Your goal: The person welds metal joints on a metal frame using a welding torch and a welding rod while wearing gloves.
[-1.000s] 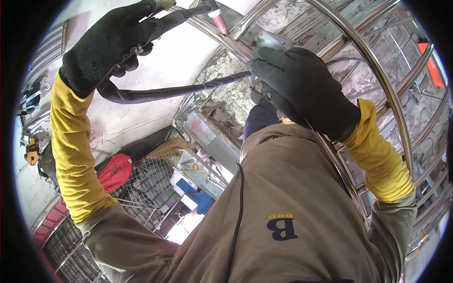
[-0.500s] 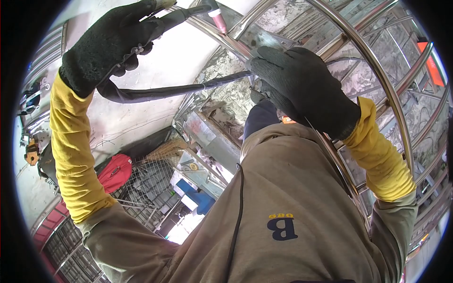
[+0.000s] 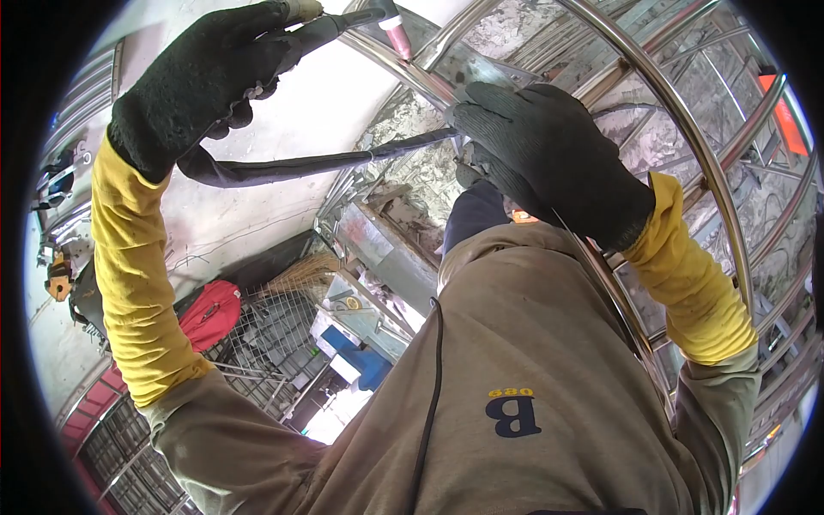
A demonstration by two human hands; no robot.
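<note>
From where I stand, the two gloved hands are apart, both up at the metal framework. The left hand is closed around the torch, whose pink cup points down at a straight tube, its tip touching the metal or just beside it; I can't tell which. No arc shows there. The right hand has its fingers bent by the same tube, near the cup. Whether they grip the tube or merely rest against it, I can't make out. A dark cable hangs from the left hand and runs across to the right hand's fingertips, where its end is lost from sight. A shiny curved tube arches past the right wrist.

To my eye, this is a moment of holding the torch in position at the tube. With the cup so close, any shift calls for a steady left wrist, slack in the cable, and the right fingers clear of the tip.
</note>
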